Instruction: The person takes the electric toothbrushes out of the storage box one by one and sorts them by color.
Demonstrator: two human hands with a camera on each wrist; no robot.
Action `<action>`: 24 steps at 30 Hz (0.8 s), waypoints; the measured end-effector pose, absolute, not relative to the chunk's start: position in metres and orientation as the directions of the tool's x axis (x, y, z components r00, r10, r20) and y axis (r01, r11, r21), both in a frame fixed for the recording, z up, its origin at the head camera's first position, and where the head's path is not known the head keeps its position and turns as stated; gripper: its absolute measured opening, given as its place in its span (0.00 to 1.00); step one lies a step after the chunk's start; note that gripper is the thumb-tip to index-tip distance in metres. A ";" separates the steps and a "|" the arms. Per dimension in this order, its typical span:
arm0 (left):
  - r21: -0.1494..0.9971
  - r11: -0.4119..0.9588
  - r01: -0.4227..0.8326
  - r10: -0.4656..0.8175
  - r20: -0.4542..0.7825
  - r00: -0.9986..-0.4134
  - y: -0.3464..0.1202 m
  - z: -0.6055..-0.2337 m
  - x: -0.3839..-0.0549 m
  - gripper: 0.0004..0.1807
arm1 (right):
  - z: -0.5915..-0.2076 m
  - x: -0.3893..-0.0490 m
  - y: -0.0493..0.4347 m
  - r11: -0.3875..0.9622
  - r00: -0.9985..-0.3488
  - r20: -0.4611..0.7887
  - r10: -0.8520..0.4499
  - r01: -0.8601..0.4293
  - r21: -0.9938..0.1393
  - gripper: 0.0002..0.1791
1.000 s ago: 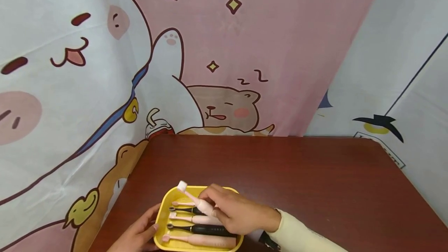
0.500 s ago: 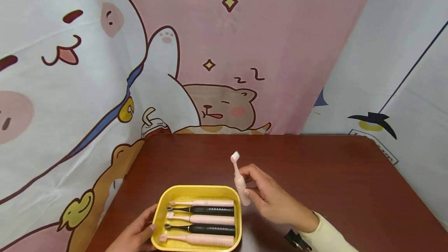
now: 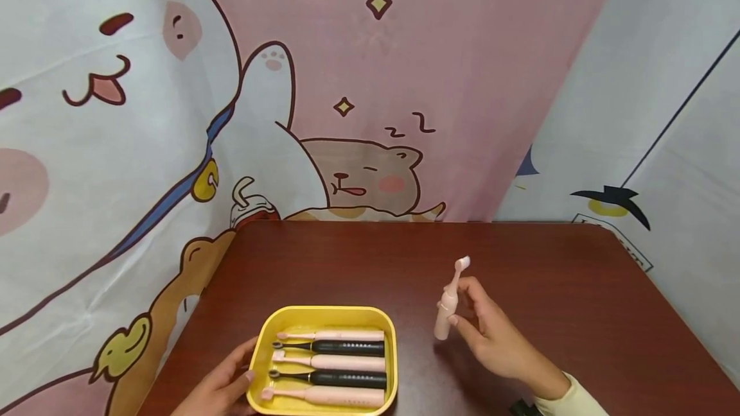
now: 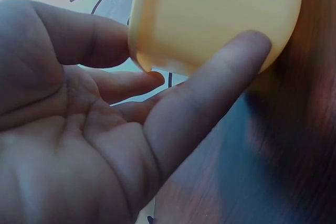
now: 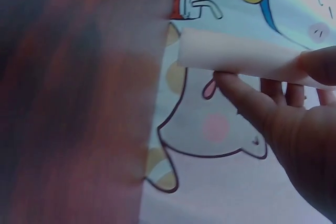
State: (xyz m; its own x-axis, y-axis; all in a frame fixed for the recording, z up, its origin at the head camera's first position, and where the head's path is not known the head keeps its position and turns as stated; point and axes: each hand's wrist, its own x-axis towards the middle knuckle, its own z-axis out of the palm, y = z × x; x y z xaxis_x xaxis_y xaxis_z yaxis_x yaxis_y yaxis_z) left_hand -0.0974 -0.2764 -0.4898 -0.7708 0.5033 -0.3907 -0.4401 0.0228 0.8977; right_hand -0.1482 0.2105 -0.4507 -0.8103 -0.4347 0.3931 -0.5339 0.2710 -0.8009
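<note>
My right hand point(image 3: 491, 339) pinches a pale pink electric toothbrush point(image 3: 446, 313) upright between thumb and fingers, its brush head at the top, right of a yellow bin point(image 3: 324, 311). The right wrist view shows the toothbrush handle point(image 5: 226, 51) across the thumb and fingertips. At the bin's left end, my left hand point(image 3: 222, 382) rests against the outer wall. Close up, the left thumb point(image 4: 231, 66) lies along that wall and the index finger touches its edge. Inside the bin lie several pink and black electric toothbrushes, such as a black one point(image 3: 349, 348), side by side with heads to the left.
A dark red-brown table point(image 3: 347, 262) carries the bin near its front edge. Behind it hangs a cloth point(image 3: 462, 82) printed with cartoon animals. Beside the right sleeve point(image 3: 572, 400) is a small black object point(image 3: 523, 408), partly cut off.
The right hand has lifted the pink toothbrush out over the bin and carried it to the right, turning it upright. The left hand stays at the bin's left end.
</note>
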 end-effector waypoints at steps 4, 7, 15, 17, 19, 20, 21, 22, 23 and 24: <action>0.896 0.022 -0.444 0.506 -0.393 -0.768 -0.278 -0.490 -0.098 0.41 | -0.462 -0.147 0.218 0.245 -0.809 0.419 -0.412 -0.541 -0.804 0.22; 0.894 0.015 -0.448 0.512 -0.392 -0.765 -0.278 -0.490 -0.097 0.41 | -0.469 -0.148 0.224 0.227 -0.808 0.436 -0.397 -0.547 -0.806 0.22; 0.891 0.026 -0.454 0.510 -0.402 -0.760 -0.277 -0.486 -0.097 0.42 | -0.479 -0.149 0.243 0.281 -0.848 0.413 -0.331 -0.507 -0.815 0.24; 0.886 0.023 -0.462 0.511 -0.408 -0.757 -0.276 -0.486 -0.098 0.42 | -0.480 -0.149 0.248 0.295 -0.851 0.419 -0.317 -0.509 -0.809 0.24; 0.886 0.024 -0.463 0.512 -0.409 -0.755 -0.276 -0.485 -0.098 0.41 | -0.482 -0.149 0.253 0.303 -0.858 0.416 -0.301 -0.500 -0.811 0.24; 0.886 0.024 -0.463 0.511 -0.409 -0.756 -0.276 -0.486 -0.097 0.41 | -0.482 -0.149 0.254 0.301 -0.860 0.416 -0.296 -0.497 -0.814 0.25; 0.887 0.024 -0.461 0.513 -0.407 -0.756 -0.277 -0.486 -0.097 0.41 | -0.483 -0.149 0.256 0.303 -0.861 0.416 -0.291 -0.496 -0.814 0.25; 0.889 0.024 -0.457 0.516 -0.403 -0.756 -0.277 -0.487 -0.097 0.41 | -0.484 -0.150 0.258 0.308 -0.862 0.418 -0.287 -0.496 -0.812 0.25; 0.891 0.024 -0.453 0.520 -0.398 -0.756 -0.277 -0.487 -0.096 0.41 | -0.484 -0.150 0.260 0.301 -0.862 0.419 -0.285 -0.495 -0.815 0.24; 0.892 0.022 -0.451 0.521 -0.395 -0.756 -0.277 -0.488 -0.096 0.42 | -0.485 -0.151 0.261 0.294 -0.864 0.418 -0.281 -0.492 -0.819 0.24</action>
